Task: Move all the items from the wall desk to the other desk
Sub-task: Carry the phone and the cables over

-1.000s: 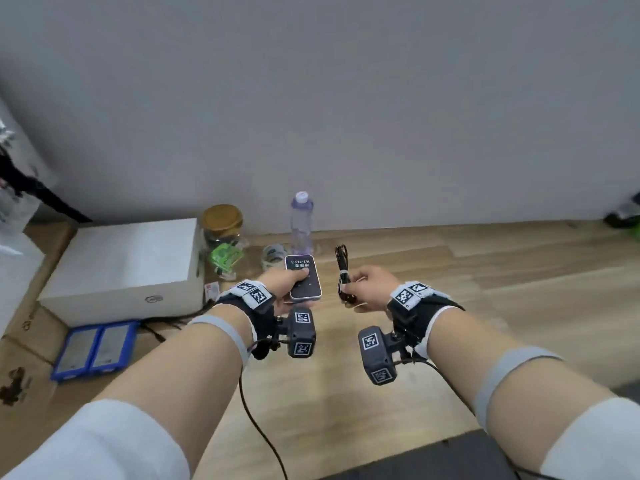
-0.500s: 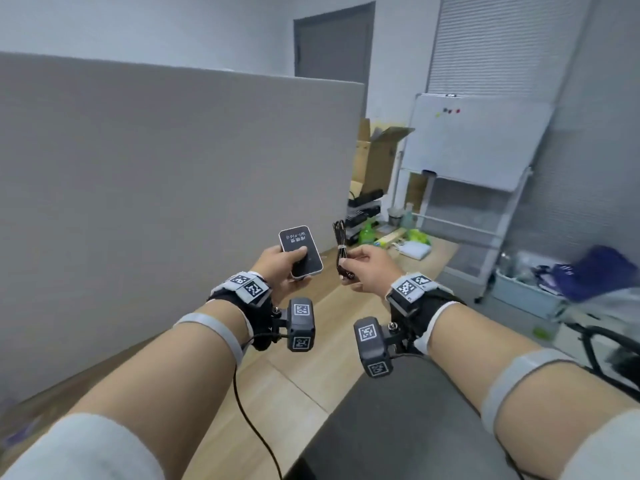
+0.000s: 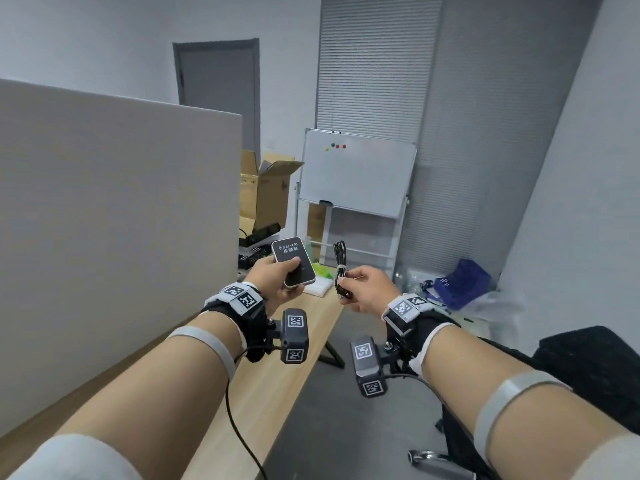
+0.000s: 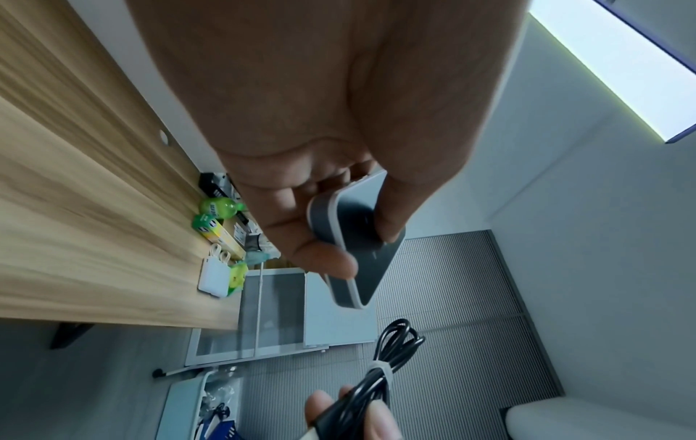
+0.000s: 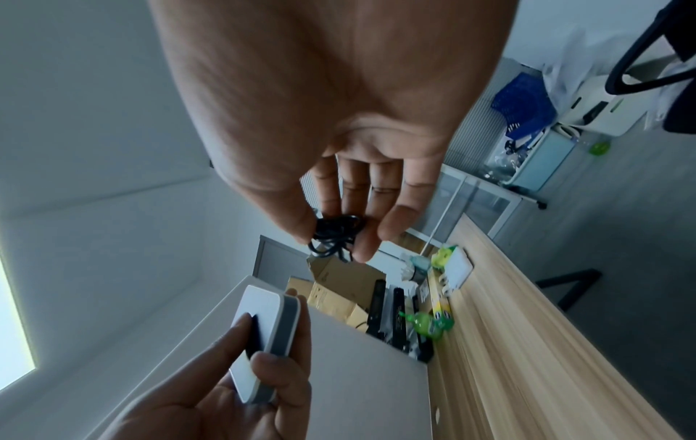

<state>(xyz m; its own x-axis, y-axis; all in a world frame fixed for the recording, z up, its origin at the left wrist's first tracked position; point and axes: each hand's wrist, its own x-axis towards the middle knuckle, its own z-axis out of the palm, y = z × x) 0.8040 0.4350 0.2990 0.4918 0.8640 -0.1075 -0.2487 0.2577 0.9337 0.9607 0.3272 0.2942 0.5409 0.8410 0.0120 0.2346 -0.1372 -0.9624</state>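
My left hand (image 3: 292, 277) holds a small flat device (image 3: 292, 261) with a black face and white back, thumb on top and fingers underneath. In the left wrist view the device (image 4: 357, 238) sits in the curled fingers. My right hand (image 3: 346, 284) pinches a tied bundle of black cable (image 3: 340, 261), which stands upright. The right wrist view shows the cable (image 5: 335, 232) between thumb and fingers, and the device (image 5: 263, 321) below it. Both hands hover above a long wooden desk (image 3: 277, 393) beside a grey partition.
The grey partition (image 3: 121, 220) runs along the desk's left. At the desk's far end lie a white pack (image 3: 320, 287), green bottles and black gear. Cardboard boxes (image 3: 263, 188), a whiteboard (image 3: 356, 171), a blue basket (image 3: 460, 282) and a black chair (image 3: 588, 368) stand around.
The view has swung right, away from the wall desk with the box, jar and bottle, toward the room. Both hands have kept the device and the cable throughout.
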